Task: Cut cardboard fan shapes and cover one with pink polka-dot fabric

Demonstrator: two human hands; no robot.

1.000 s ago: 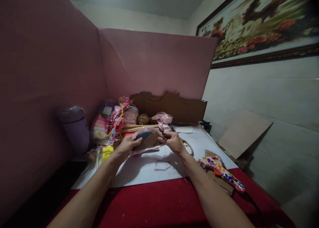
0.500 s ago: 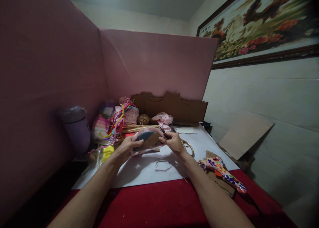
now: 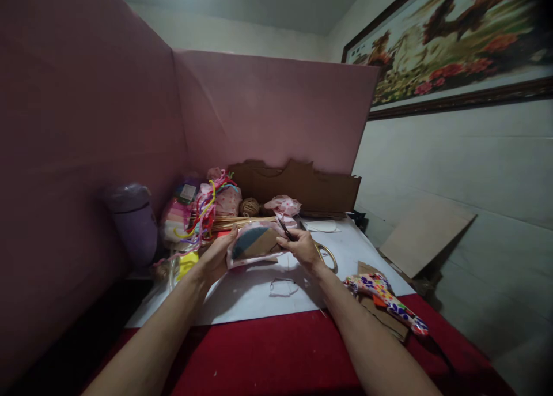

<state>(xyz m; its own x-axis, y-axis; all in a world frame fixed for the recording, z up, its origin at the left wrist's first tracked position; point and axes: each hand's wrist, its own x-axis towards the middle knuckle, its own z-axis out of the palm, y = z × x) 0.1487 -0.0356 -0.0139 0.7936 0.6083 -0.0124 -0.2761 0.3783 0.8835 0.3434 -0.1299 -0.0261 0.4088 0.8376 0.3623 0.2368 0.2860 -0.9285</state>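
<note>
My left hand point(image 3: 219, 253) grips the left side of a rounded cardboard piece point(image 3: 263, 244), the thumb raised along its edge. Pale pink fabric wraps the piece's rim, and a blue-grey patch covers part of its brown face. At the right end, my right hand point(image 3: 305, 249) is closed, with its fingertips touching the piece. Dark blades poke up between those fingers, and a gold loop handle of scissors point(image 3: 332, 259) shows beyond the hand; the middle of the scissors is hidden. Below the piece lies a thin, pale scrap point(image 3: 283, 287) on the white sheet point(image 3: 242, 306).
Behind my hands are wooden sticks point(image 3: 224, 223), a twine ball point(image 3: 249, 207), pink cloth point(image 3: 283, 206) and colourful pipe cleaners point(image 3: 210, 203). A purple container point(image 3: 133, 229) stands left. A flower-patterned item point(image 3: 389, 298) lies on cardboard at right. Torn cardboard point(image 3: 294, 188) leans at the back.
My left thumb has lifted off the cardboard's face to its edge. The piece has tilted, so more of the blue-grey patch shows. My right hand has barely moved.
</note>
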